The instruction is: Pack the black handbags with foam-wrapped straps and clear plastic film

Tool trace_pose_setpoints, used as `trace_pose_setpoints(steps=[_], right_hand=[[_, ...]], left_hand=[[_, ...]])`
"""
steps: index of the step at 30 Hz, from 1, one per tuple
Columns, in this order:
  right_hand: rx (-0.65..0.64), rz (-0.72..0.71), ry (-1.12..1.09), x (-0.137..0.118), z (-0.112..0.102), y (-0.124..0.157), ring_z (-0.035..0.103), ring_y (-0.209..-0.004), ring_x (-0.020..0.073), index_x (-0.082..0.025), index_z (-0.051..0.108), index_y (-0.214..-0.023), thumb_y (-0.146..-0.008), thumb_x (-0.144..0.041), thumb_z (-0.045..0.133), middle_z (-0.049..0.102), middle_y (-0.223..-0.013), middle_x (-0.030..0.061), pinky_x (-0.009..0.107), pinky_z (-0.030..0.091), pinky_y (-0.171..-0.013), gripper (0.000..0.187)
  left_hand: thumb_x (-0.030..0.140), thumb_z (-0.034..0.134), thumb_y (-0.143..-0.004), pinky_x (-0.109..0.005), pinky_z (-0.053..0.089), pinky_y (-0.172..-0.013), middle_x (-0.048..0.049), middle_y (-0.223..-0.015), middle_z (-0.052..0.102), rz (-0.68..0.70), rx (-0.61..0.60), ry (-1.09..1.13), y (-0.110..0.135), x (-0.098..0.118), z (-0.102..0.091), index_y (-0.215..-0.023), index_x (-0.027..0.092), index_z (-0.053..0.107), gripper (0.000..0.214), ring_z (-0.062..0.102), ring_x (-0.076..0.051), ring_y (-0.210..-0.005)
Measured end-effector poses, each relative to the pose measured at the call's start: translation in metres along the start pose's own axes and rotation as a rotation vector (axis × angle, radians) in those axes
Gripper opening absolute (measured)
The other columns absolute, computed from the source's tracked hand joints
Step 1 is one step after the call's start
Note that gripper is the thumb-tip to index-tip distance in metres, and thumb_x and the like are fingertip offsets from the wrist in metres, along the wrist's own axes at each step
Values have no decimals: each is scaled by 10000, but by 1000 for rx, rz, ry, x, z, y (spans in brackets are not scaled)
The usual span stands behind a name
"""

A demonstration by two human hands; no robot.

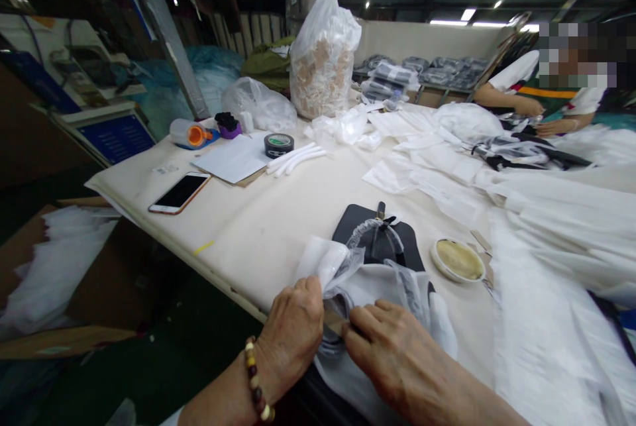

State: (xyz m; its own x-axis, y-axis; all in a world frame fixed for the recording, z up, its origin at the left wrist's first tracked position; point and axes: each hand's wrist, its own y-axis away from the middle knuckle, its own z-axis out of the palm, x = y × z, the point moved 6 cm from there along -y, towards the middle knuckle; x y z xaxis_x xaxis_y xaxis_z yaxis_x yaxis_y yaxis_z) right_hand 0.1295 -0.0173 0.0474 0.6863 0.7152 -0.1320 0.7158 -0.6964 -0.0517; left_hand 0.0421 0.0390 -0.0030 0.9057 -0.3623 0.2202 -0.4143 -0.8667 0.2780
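A black bag (345, 227) lies at the table's near edge, its flap turned away from me and a strap tab at the top. Clear plastic sleeving covers its handle (365, 226). White wrapping (325, 260) is bunched over the bag's near part. My left hand (298, 313), with a beaded bracelet at the wrist, is closed on the left side of this wrapping. Close by on the right, my right hand (390, 346) has its fingers curled at a flat brown strip (334, 321), apparently pinching its end. My hands hide the strip's ends.
Right of the bag sits a round dish (457, 260) with a yellowish filling. A phone (179, 193), black tape roll (279, 144) and white tubes (295, 159) lie farther left. White sheets (556, 234) cover the right side, where a co-worker's hands (529, 108) handle something.
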Motion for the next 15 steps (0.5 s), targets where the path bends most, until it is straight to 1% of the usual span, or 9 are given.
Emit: trace_pose_setpoints(steps=[6,12,15], right_hand=[[16,-11,44,0,11,-14,465,-623,156,-177,514,-773,-789,-82,533,572,-752,13,301,337,-558,99],[-76,-12,67,7,29,-29,508,-585,162,-161,534,-771,-823,-61,484,589,-721,29,292,330,-512,123],[-69,6,55,8,34,-29,517,-589,155,-172,521,-767,-814,-50,504,588,-732,20,276,336,-518,131]], left_hand=[[11,309,-824,-309,454,-753,-73,-826,565,11,-14,40,0,1,1,-884,143,473,219,579,-207,-823],[-8,275,-828,-333,448,-806,-90,-854,559,24,-1,119,0,0,7,-894,135,486,263,559,-209,-861],[-19,274,-827,-354,440,-837,-102,-900,557,17,-18,144,0,0,10,-917,123,495,277,547,-217,-892]])
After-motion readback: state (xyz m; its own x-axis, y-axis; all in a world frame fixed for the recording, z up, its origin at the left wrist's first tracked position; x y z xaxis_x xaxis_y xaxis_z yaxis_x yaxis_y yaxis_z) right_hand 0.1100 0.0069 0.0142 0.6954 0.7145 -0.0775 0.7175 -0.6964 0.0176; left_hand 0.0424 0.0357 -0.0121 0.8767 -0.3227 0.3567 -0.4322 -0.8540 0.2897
